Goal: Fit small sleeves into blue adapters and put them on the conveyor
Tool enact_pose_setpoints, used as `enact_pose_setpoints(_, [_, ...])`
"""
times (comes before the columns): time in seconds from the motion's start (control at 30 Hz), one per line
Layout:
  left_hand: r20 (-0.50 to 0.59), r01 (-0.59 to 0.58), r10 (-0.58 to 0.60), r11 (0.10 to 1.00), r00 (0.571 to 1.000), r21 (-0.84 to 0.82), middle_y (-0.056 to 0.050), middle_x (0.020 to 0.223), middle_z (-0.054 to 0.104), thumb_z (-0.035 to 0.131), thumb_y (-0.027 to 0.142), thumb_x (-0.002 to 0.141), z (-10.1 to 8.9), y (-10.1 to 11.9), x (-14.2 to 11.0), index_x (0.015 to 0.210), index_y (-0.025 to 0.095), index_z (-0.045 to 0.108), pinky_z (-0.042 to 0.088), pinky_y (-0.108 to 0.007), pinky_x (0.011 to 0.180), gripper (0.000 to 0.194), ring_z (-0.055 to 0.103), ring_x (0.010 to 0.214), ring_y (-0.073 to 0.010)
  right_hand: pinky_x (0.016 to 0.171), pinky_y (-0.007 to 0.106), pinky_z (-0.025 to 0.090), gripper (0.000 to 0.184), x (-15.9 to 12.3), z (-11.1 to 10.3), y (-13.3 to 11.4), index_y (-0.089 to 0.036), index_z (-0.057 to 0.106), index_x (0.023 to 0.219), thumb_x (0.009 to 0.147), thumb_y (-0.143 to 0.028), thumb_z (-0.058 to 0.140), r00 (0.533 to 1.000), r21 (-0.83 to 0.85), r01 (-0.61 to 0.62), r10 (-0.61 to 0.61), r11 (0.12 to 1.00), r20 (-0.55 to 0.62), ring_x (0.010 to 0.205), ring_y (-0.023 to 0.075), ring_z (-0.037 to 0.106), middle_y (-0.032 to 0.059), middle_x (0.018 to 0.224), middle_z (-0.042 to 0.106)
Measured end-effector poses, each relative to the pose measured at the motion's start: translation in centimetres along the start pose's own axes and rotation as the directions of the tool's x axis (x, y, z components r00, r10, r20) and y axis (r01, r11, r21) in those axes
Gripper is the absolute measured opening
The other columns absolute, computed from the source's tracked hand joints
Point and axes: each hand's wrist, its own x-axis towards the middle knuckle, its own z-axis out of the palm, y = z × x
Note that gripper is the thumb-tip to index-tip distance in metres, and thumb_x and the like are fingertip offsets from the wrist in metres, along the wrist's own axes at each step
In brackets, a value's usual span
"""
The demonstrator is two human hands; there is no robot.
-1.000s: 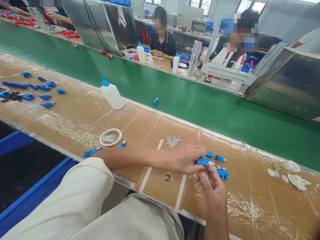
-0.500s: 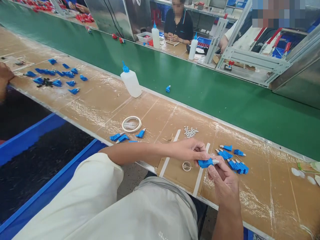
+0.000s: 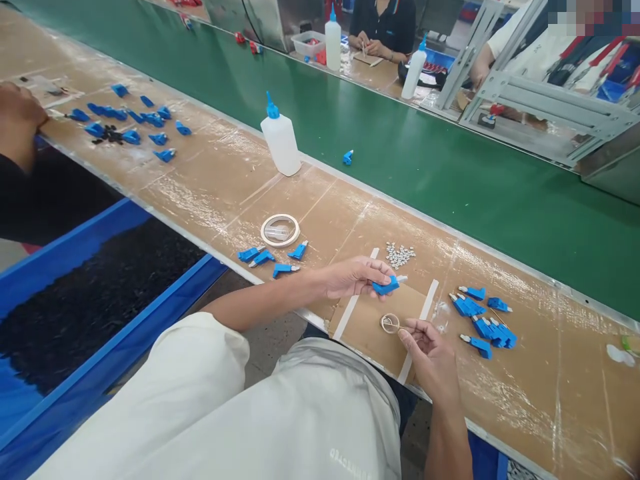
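Observation:
My left hand (image 3: 357, 277) is closed around a blue plastic piece (image 3: 385, 287) with a pale tip pointing right, held above a cardboard sheet (image 3: 367, 328) on the bench. Lower and to the right, my right hand (image 3: 429, 343) pinches the end of a thin stick (image 3: 395, 326). The stick's other end rests in a small round cup (image 3: 389, 323) on that sheet. To the right of my right hand lies a group of blue pieces (image 3: 493, 330), with a single blue piece (image 3: 477, 347) nearest it. Small grey parts (image 3: 399, 255) lie in a heap beyond my left hand.
A tape roll (image 3: 280, 231) and several blue pieces (image 3: 285, 269) lie left of my left arm. A white bottle (image 3: 283, 143) stands by the green belt (image 3: 400, 173). At far left, another person's hand (image 3: 20, 120) is near more blue pieces. Co-workers sit across the belt.
My hands have moved apart. My left hand has drawn back leftward with a blue piece; my right hand has gone to the cup and taken the stick. Another blue piece lies by the right group.

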Motion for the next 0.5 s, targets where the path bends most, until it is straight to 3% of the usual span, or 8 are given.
enact_pose_setpoints(0.37, [-0.033, 0.004, -0.007, 0.998, 0.999, -0.067, -0.003, 0.076, 0.068, 0.087, 0.025, 0.066, -1.2, -1.0, -0.2, 0.085, 0.01, 0.067, 0.045, -0.016, 0.053, 0.032, 0.068, 0.065, -0.01, 0.062, 0.031, 0.051, 0.037, 0.1, 1.1, -0.3, -0.019, 0.076, 0.082, 0.082, -0.056, 0.071, 0.986, -0.105, 0.148, -0.155, 0.983, -0.061, 0.065, 0.0175, 0.062, 0.0057, 0.078, 0.071])
enact_pose_setpoints(0.43, [-0.043, 0.004, -0.007, 0.997, 0.999, -0.071, -0.003, 0.076, 0.068, 0.088, 0.026, 0.066, -1.3, -1.1, -0.2, 0.087, 0.01, 0.067, 0.046, -0.016, 0.055, 0.033, 0.068, 0.067, -0.0105, 0.06, 0.03, 0.048, 0.031, 0.1, 1.3, -0.9, -0.02, 0.075, 0.082, 0.086, -0.051, 0.069, 0.966, -0.185, 0.239, -0.252, 0.953, -0.05, 0.061, 0.0147, 0.057, 0.0037, 0.077, 0.068])
enact_pose_setpoints(0.5, [-0.058, 0.003, -0.007, 0.998, 0.998, -0.07, -0.003, 0.078, 0.068, 0.088, 0.027, 0.067, -1.3, -1.3, -0.2, 0.088, 0.01, 0.067, 0.047, -0.017, 0.057, 0.034, 0.069, 0.069, -0.0109, 0.057, 0.028, 0.046, 0.025, 0.1, 1.6, -1.4, -0.021, 0.074, 0.084, 0.092, -0.043, 0.065, 0.918, -0.294, 0.374, -0.396, 0.88, -0.016, 0.057, 0.0129, 0.053, 0.0023, 0.075, 0.065])
